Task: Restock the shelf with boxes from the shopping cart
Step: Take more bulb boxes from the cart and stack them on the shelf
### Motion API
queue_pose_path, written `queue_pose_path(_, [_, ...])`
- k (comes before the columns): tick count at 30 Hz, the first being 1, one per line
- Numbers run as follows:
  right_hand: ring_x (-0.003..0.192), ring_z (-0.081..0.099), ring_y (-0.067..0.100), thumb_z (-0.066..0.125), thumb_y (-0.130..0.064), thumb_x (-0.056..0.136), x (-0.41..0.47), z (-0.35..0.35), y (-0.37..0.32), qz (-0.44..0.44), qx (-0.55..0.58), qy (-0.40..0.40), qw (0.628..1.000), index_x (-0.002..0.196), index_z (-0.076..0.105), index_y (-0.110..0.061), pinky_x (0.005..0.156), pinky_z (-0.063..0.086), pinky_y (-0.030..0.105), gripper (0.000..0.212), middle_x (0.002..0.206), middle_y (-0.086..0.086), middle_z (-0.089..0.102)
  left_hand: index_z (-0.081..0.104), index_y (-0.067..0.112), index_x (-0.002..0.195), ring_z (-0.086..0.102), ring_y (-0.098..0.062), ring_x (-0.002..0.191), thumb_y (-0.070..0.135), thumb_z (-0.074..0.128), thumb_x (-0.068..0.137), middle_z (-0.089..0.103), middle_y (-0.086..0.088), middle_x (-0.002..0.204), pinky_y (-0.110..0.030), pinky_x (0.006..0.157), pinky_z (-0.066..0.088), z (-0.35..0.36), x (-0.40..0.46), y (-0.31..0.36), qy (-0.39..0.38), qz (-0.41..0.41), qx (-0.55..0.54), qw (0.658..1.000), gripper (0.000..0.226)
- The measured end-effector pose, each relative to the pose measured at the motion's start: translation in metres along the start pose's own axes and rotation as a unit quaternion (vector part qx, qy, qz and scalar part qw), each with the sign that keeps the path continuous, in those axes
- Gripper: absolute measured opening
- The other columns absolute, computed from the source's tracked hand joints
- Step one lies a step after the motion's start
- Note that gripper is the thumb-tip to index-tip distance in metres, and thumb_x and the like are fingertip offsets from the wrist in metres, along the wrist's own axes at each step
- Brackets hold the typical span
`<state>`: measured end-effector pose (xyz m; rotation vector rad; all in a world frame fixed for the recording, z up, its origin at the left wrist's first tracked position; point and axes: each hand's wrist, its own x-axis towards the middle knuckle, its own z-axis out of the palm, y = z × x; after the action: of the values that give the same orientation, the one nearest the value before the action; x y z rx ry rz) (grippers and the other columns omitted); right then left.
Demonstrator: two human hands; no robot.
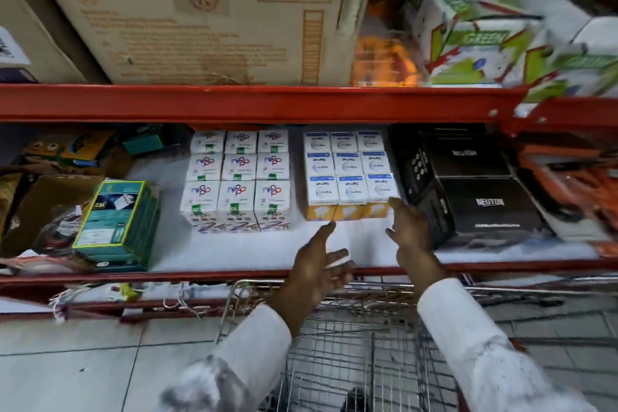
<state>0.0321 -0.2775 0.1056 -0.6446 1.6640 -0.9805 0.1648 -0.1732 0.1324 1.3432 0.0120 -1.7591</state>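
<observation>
A block of white and yellow bulb boxes (349, 174) stands on the white shelf (234, 251) in three rows. My left hand (317, 264) hovers open, palm up, just in front of the block's lower left corner, its index fingertip close to the front boxes. My right hand (409, 231) is open beside the block's right front corner, fingers near the nearest box, holding nothing. Below my hands the wire shopping cart (351, 344) stands against the shelf edge; what lies in it is hidden by my white sleeves.
A second block of white boxes with purple print (237, 177) stands left of the bulb boxes. Black boxes (481, 197) sit to the right, green flat packs (117, 221) to the left. A red beam (261, 102) with a large cardboard carton (200, 17) hangs overhead.
</observation>
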Motion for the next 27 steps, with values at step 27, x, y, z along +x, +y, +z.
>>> queue_pose_path(27, [0.093, 0.058, 0.025, 0.058, -0.034, 0.09, 0.043, -0.008, -0.009, -0.047, -0.134, -0.124, 0.982, 0.092, 0.064, -0.019, 0.082, 0.045, 0.036, 0.016, 0.097, 0.005, 0.065, 0.049, 0.029, 0.135, 0.055, -0.046, 0.117, 0.06, 0.065, 0.083, 0.045, -0.015, 0.144, -0.044, 0.072, 0.057, 0.012, 0.053, 0.029, 0.089, 0.077, 0.028, 0.993, 0.062])
